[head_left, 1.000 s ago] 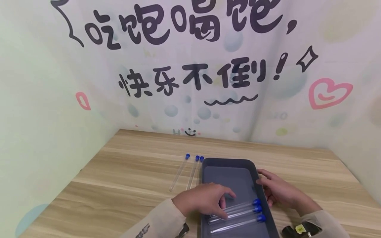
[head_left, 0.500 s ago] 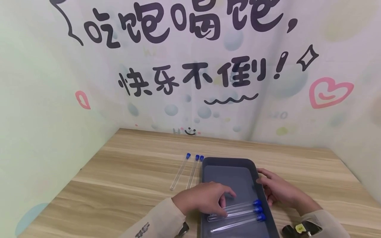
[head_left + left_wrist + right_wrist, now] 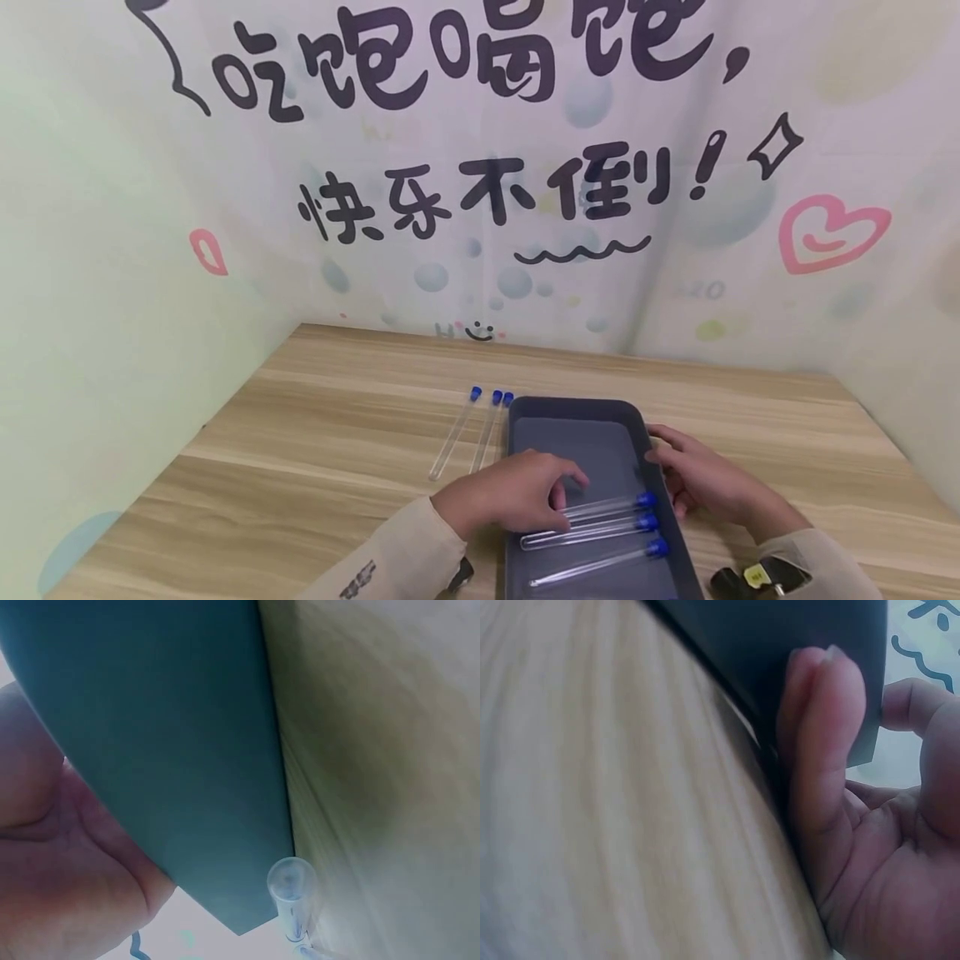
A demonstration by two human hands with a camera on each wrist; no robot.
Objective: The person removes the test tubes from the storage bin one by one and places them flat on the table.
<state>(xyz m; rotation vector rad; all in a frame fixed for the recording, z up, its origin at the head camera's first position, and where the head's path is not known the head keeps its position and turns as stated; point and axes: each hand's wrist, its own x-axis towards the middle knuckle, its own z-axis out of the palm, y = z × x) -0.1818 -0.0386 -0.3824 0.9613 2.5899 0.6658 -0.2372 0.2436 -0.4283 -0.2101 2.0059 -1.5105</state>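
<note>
A dark grey tray lies on the table. Several clear test tubes with blue caps lie crosswise in its near half. My left hand reaches over the tray's left rim and seems to pinch the uppermost test tube between thumb and fingers; the grip is partly hidden. Its thumb lies close to a second test tube. Nearer me lies a third test tube, apart from the hand. My right hand grips the tray's right side, with fingers against the outer wall.
Left of the tray, three more blue-capped test tubes lie on the wooden table, partly behind the left hand. A printed cloth wall rises at the table's back. Dark wrist gear sits at the right cuff.
My left hand has shifted slightly away from me, and the two upper test tubes in the tray have moved with it. The nearer tube and my right hand stay almost in place.
</note>
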